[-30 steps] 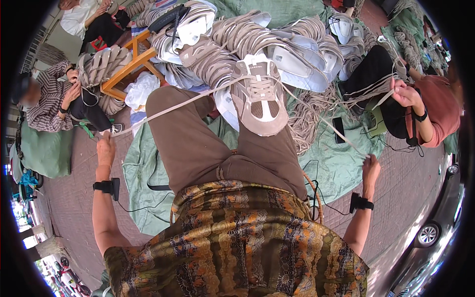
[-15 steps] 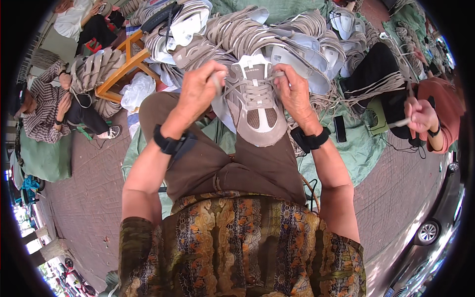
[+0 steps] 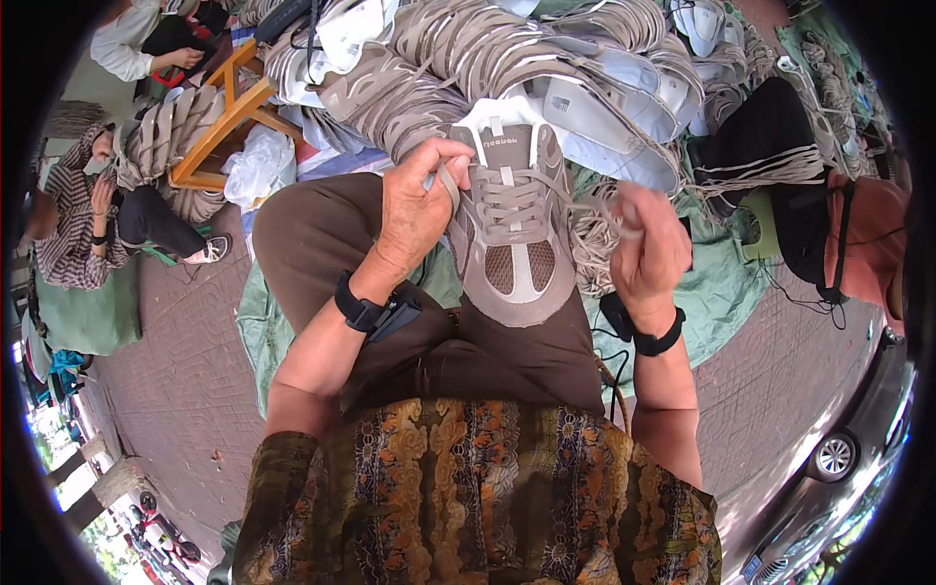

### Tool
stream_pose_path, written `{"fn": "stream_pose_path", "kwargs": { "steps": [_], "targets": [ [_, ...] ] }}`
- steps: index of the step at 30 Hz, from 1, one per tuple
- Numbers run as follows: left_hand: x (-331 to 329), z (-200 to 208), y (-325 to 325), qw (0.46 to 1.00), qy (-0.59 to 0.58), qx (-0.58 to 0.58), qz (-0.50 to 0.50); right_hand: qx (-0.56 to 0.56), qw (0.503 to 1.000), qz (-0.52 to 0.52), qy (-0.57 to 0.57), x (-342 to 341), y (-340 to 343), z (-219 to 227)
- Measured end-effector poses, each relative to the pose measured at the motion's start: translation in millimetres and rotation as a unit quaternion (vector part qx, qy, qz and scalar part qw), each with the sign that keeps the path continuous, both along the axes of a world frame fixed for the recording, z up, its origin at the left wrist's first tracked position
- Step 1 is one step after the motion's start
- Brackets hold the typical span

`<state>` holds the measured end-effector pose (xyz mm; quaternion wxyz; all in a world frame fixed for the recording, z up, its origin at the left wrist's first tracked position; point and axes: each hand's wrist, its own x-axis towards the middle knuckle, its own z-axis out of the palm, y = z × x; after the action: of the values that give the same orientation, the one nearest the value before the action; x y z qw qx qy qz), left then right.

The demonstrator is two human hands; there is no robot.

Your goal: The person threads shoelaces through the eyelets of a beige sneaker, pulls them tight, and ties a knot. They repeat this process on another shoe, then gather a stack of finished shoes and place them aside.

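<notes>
A taupe and white sneaker upper [image 3: 519,291] rests on my right thigh, toe pointing toward me. Its flat taupe shoelace [image 3: 514,210] crosses the tongue in several rows. At the upper's left edge, my left hand [image 3: 417,203] is closed, pinching one lace end between thumb and fingers. My right hand [image 3: 647,249] is off to the right, apart from the upper. Its fingers are curled and somewhat blurred around the other lace end, which stretches out from the eyelets.
Stacked taupe uppers [image 3: 478,58] pile up just beyond my knees. A bundle of laces [image 3: 770,171] hangs over black cloth at right. A wooden stool [image 3: 219,132] and white plastic bag [image 3: 259,166] stand left. Seated people work on both sides; a dark car [image 3: 829,468] is lower right.
My right hand has moved right and toward me, away from the upper, drawing the lace out. My left hand has shifted slightly right and nearer. The neighbour's hand at right has left view.
</notes>
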<state>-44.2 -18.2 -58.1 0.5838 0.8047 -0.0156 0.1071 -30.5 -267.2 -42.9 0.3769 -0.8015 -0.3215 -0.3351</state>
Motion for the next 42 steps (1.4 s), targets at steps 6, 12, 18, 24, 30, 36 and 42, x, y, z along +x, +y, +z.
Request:
{"fn": "stream_pose_path", "kwargs": {
  "steps": [6,12,18,24,30,36,42],
  "targets": [
    [7,-2,0,1.0,-0.008,0.024,-0.003,-0.049,0.995,-0.065,-0.061,1,-19,20],
    [2,-1,1,0.998,-0.039,0.051,0.003,0.099,0.994,-0.041,0.037,-4,-9,43],
    [3,0,-4,0.996,-0.053,0.067,0.0,0.196,0.915,0.054,0.348,18,29,-20],
    [0,0,-2,0.999,-0.01,0.051,-0.01,0.141,0.905,0.085,0.392,25,40,-32],
    [2,-2,-2,0.998,-0.04,0.043,-0.016,0.196,0.904,0.058,0.376,26,40,-30],
    [0,2,-2,0.999,0.0,0.035,-0.023,0.078,0.968,0.023,0.237,28,48,-34],
    [2,0,-4,0.996,-0.051,0.07,-0.004,0.0,0.986,0.036,0.161,33,47,-37]
  ]
}}
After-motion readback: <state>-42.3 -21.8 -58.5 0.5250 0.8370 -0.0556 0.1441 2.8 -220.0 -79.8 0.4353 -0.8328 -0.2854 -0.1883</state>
